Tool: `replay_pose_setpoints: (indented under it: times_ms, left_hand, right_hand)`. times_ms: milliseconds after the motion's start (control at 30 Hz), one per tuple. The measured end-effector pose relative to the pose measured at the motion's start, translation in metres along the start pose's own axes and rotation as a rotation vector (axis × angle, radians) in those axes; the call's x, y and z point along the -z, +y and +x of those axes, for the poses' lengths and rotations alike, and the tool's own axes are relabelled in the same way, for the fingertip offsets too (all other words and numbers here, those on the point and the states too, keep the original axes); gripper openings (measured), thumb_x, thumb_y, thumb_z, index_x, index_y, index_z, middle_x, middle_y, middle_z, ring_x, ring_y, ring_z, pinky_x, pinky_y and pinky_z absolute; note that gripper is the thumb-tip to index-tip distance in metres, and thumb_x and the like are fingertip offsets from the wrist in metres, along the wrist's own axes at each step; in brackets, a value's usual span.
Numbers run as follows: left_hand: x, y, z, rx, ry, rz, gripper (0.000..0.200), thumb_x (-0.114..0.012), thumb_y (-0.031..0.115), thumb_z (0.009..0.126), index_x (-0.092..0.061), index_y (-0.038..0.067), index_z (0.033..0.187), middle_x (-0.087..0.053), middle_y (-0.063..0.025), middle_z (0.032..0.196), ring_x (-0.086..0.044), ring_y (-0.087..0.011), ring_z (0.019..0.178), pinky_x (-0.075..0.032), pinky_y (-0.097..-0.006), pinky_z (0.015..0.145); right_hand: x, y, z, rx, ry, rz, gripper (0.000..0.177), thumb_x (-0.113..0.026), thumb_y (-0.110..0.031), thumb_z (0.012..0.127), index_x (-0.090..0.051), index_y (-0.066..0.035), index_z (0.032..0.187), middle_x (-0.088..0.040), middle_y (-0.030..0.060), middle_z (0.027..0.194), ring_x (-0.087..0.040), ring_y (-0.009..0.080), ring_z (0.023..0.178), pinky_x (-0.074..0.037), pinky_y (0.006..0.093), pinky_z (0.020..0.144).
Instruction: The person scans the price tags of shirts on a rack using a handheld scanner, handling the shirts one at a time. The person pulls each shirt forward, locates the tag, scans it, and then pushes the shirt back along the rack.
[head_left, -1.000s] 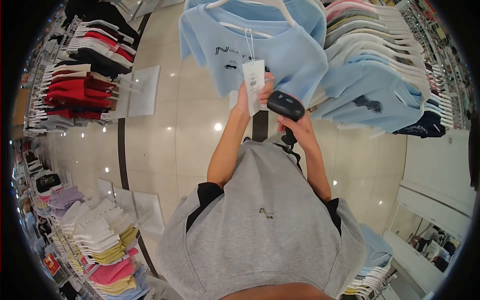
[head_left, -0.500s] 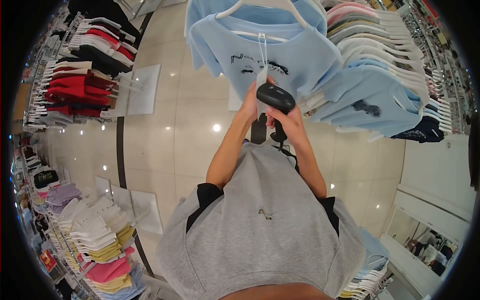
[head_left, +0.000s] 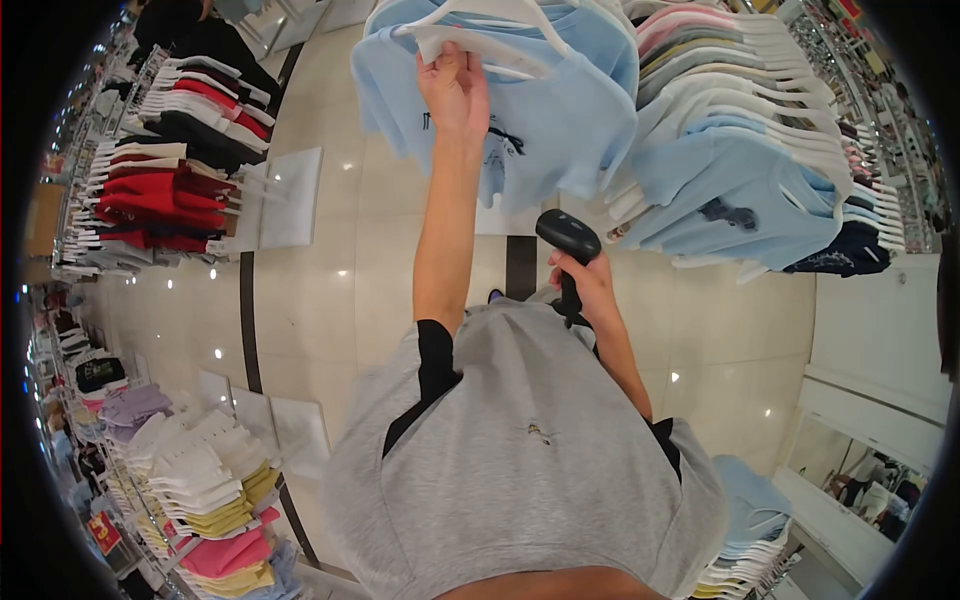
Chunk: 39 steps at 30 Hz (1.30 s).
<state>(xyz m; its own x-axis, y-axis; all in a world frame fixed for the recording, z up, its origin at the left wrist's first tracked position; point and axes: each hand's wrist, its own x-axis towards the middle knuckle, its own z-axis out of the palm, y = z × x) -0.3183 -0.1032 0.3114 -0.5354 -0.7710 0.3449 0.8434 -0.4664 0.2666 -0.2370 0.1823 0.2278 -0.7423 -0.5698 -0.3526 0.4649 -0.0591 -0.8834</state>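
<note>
A light blue T-shirt (head_left: 560, 120) with dark lettering hangs on a white hanger (head_left: 470, 8) at the top middle. My left hand (head_left: 456, 92) reaches up to its neckline, the fingers closed on a white strip (head_left: 432, 42) that looks like its price tag. Part of the lettering is hidden behind that hand and wrist. Lower and to the right, my right hand (head_left: 590, 285) grips the handle of a black barcode scanner (head_left: 568, 234). The scanner's head points up and left, apart from the shirt.
Right of the shirt, a rack holds several hanging tops (head_left: 740, 90) and another blue T-shirt (head_left: 740, 190). Red and dark clothes (head_left: 165, 195) hang at the left, white and yellow ones (head_left: 200, 460) below. A mirror (head_left: 855, 475) stands at the lower right. Tiled floor (head_left: 340, 290) lies between.
My left hand has moved from the tag beside the scanner up and left to the shirt's neckline. My right hand has drawn the scanner down, away from the shirt.
</note>
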Motion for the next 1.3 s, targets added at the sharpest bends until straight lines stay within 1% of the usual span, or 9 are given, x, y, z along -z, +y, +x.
replay_pose_setpoints:
  times_ms: [200, 300, 400, 600, 733, 800, 933, 1133, 1300]
  left_hand:
    - [-0.005, -0.002, 0.012, -0.036, 0.064, -0.154, 0.029, -0.053, -0.011, 0.09, -0.052, 0.003, 0.114, -0.063, -0.0085, 0.11, -0.061, -0.0211, 0.108, -0.047, -0.0374, 0.105]
    - [0.013, 0.003, 0.02, -0.121, -0.257, -0.084, 0.016, -0.049, -0.011, 0.091, -0.053, 0.0, 0.103, -0.066, -0.0128, 0.098, -0.065, -0.025, 0.1, -0.051, -0.0368, 0.099]
    - [0.014, 0.018, 0.019, -0.498, -0.169, 1.143, 0.015, -0.049, -0.009, 0.083, -0.057, 0.003, 0.085, -0.067, -0.0119, 0.086, -0.065, -0.0269, 0.076, -0.053, -0.0348, 0.08]
    - [0.019, 0.034, 0.015, -0.684, -0.674, 2.077, 0.017, -0.059, 0.001, 0.08, -0.066, 0.009, 0.092, -0.068, -0.0056, 0.084, -0.062, -0.0274, 0.072, -0.048, -0.0348, 0.076]
    - [-0.034, 0.037, -0.004, -0.582, -0.513, 2.055, 0.012, -0.061, 0.014, 0.088, -0.067, 0.007, 0.096, -0.068, -0.005, 0.083, -0.063, -0.0256, 0.08, -0.046, -0.0372, 0.086]
    - [-0.053, 0.026, -0.007, -0.038, -0.246, 1.186, 0.02, -0.057, 0.024, 0.096, -0.065, 0.006, 0.1, -0.067, -0.0027, 0.087, -0.063, -0.0235, 0.093, -0.044, -0.0429, 0.092]
    - [-0.084, -0.007, 0.001, 0.515, -0.191, -0.116, 0.034, -0.061, 0.039, 0.096, -0.058, 0.009, 0.113, -0.059, -0.0039, 0.116, -0.057, -0.0219, 0.109, -0.046, -0.0444, 0.09]
    - [-0.076, -0.073, -0.008, 0.247, 0.06, 0.098, 0.034, -0.061, 0.039, 0.097, -0.058, 0.008, 0.11, -0.062, -0.0058, 0.104, -0.057, -0.0199, 0.101, -0.046, -0.0407, 0.09]
    - [-0.099, -0.069, -0.002, 0.096, -0.215, 0.187, 0.028, -0.056, 0.032, 0.101, -0.059, 0.004, 0.097, -0.068, -0.009, 0.092, -0.064, -0.0157, 0.08, -0.051, -0.0259, 0.066]
  right_hand:
    - [0.002, 0.012, -0.003, -0.003, -0.017, -0.006, 0.02, -0.07, -0.009, 0.085, -0.06, 0.0, 0.1, -0.063, 0.0074, 0.08, -0.061, 0.0147, 0.058, -0.048, 0.0284, 0.051]
    - [0.007, 0.018, -0.002, -0.017, -0.07, -0.001, 0.038, -0.071, -0.007, 0.084, -0.05, 0.0, 0.115, -0.064, 0.0067, 0.085, -0.061, 0.0131, 0.058, -0.048, 0.0258, 0.05]
    - [0.005, 0.018, -0.004, 0.016, -0.07, 0.012, 0.021, -0.071, -0.01, 0.085, -0.06, -0.001, 0.1, -0.063, 0.0065, 0.079, -0.06, 0.0145, 0.058, -0.047, 0.0277, 0.051]
    - [0.004, 0.021, -0.001, -0.02, -0.098, -0.031, 0.022, -0.07, -0.008, 0.085, -0.06, -0.001, 0.103, -0.063, 0.0065, 0.08, -0.06, 0.014, 0.058, -0.046, 0.0272, 0.051]
    - [-0.002, 0.016, -0.003, -0.046, -0.146, -0.06, 0.039, -0.07, -0.006, 0.083, -0.048, -0.001, 0.116, -0.062, 0.0044, 0.083, -0.059, 0.0106, 0.058, -0.047, 0.0249, 0.05]
    - [-0.005, 0.015, -0.006, -0.038, -0.133, -0.063, 0.04, -0.07, -0.006, 0.083, -0.049, -0.001, 0.116, -0.061, 0.0039, 0.082, -0.059, 0.0101, 0.058, -0.047, 0.0249, 0.05]
    - [-0.006, 0.017, -0.009, -0.03, -0.126, -0.093, 0.04, -0.07, -0.006, 0.083, -0.049, -0.001, 0.117, -0.06, 0.0034, 0.082, -0.058, 0.0099, 0.058, -0.047, 0.0247, 0.05]
    - [0.01, 0.012, -0.024, 0.039, -0.059, -0.11, 0.043, -0.071, -0.007, 0.083, -0.049, 0.0, 0.119, -0.061, 0.0039, 0.082, -0.059, 0.0103, 0.058, -0.046, 0.0244, 0.049]
    - [0.031, 0.018, -0.039, 0.049, 0.074, 0.02, 0.044, -0.073, -0.007, 0.082, -0.049, 0.0, 0.119, -0.063, 0.0057, 0.086, -0.059, 0.011, 0.058, -0.046, 0.0246, 0.047]
